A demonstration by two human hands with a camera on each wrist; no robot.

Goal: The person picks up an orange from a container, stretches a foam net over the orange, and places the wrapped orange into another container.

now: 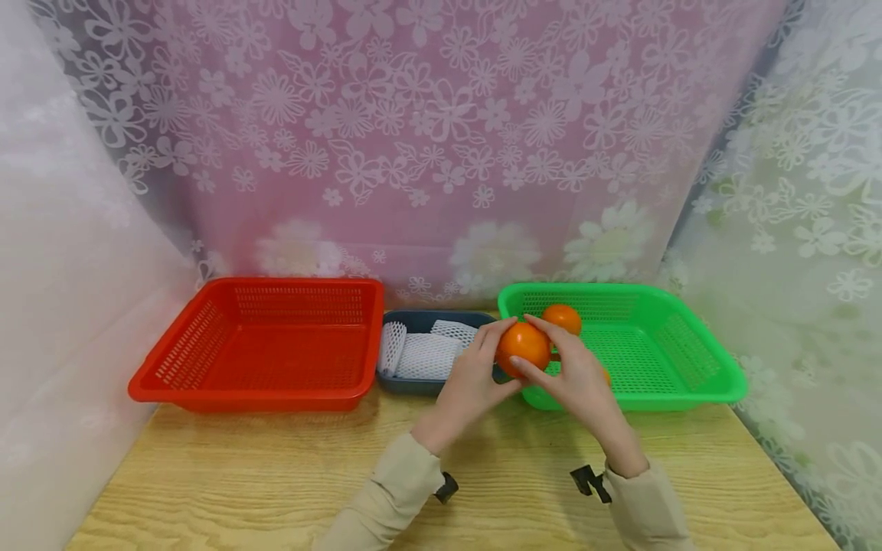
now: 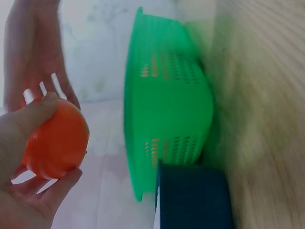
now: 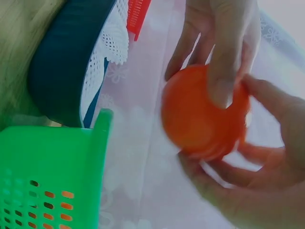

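Both hands hold one round, smooth orange (image 1: 524,349) up over the left end of the green basket (image 1: 717,383). My left hand (image 1: 475,375) grips it from the left; in the left wrist view its thumb lies over the top and its fingers curl under. From the other side my right hand (image 1: 582,379) has thumb and fingers about the same fruit, also seen in the right wrist view. Another orange (image 1: 562,317) lies in the green basket behind the hands, and a further one (image 1: 606,376) is mostly hidden by the right hand.
Left of the green basket stands a dark blue tray (image 1: 413,387) with white foam net sleeves (image 1: 427,356) in it. A red basket (image 1: 255,395) with nothing in it is at the left. All stand on a wood-grain table (image 1: 276,474), with floral curtains (image 1: 413,153) behind and at the sides.
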